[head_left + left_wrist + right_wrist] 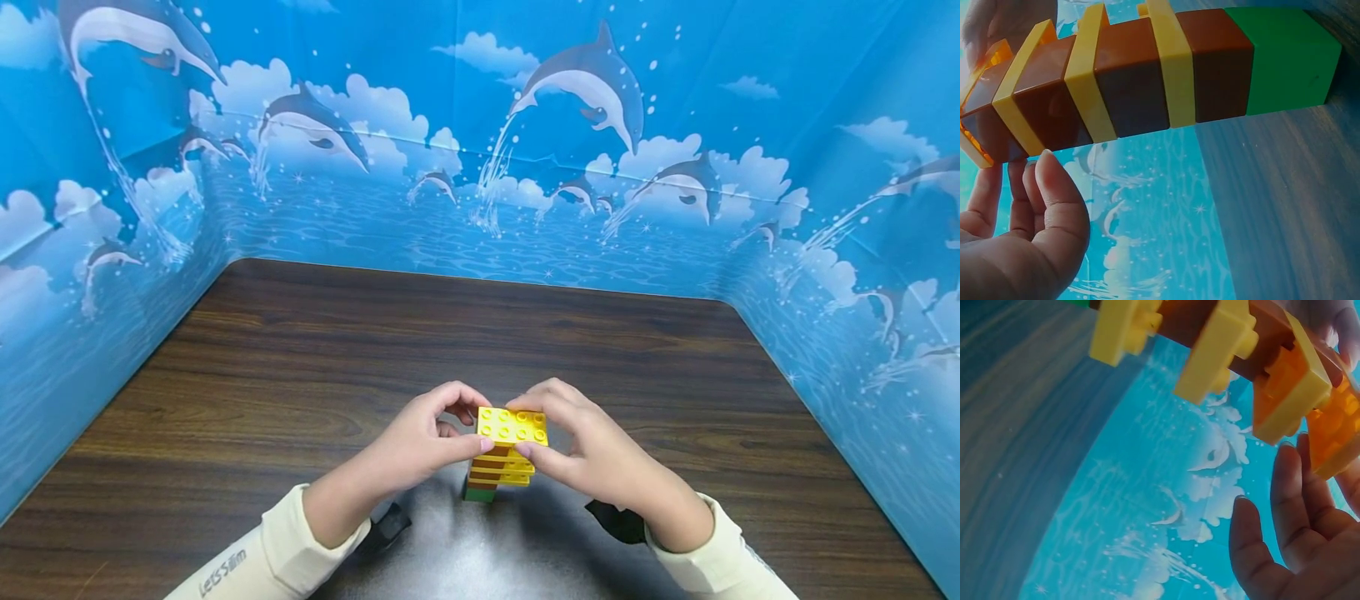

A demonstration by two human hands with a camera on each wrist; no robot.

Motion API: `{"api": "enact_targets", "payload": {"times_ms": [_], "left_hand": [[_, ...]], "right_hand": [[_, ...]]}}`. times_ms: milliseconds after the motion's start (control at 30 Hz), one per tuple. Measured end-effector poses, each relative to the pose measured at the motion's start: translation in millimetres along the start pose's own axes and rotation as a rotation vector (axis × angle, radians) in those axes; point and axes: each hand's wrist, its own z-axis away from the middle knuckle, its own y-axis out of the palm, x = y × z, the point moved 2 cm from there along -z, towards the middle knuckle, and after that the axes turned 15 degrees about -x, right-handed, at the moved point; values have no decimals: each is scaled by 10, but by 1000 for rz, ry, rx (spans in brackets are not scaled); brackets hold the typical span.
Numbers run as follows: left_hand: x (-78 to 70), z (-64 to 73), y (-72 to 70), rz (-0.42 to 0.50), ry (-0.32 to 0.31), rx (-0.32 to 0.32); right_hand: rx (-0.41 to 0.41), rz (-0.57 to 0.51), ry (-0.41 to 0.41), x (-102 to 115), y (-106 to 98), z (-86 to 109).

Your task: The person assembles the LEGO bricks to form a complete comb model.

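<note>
A tower of toy building bricks stands upright on the table, with a green brick [1288, 62] at its foot. Above that, brown bricks [1132, 78] alternate with flat yellow bricks [1216, 353] that stick out to the right. The top yellow brick [513, 424] shows its rows of studs. My left hand [408, 442] pinches its left end, thumb at the near side and index finger behind. At the right part of the same brick, my right hand [600, 446] grips it between thumb and index finger. The other right fingers [1288, 494] extend beside the tower.
The dark wood-grain table [360, 333] is bordered by a blue dolphin-print backdrop [480, 225] at the back and both sides. Black wrist-worn devices show under the left wrist [392, 523] and the right wrist [618, 521].
</note>
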Motion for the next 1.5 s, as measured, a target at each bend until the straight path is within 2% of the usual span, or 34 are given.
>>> {"api": "enact_targets", "payload": {"times_ms": [367,933,1200,1500], "left_hand": [[28,17,10,53,-12,2],[65,13,32,103,-46,12],[89,13,52,125,-59,-3],[119,15,61,107,-15,-31]], "right_hand": [[-74,-82,61,-60,49,62],[-87,-115,37,-92,52,82],[-100,-121,55,-95,65,79],[-118,-175,81,-153,123,134]]}}
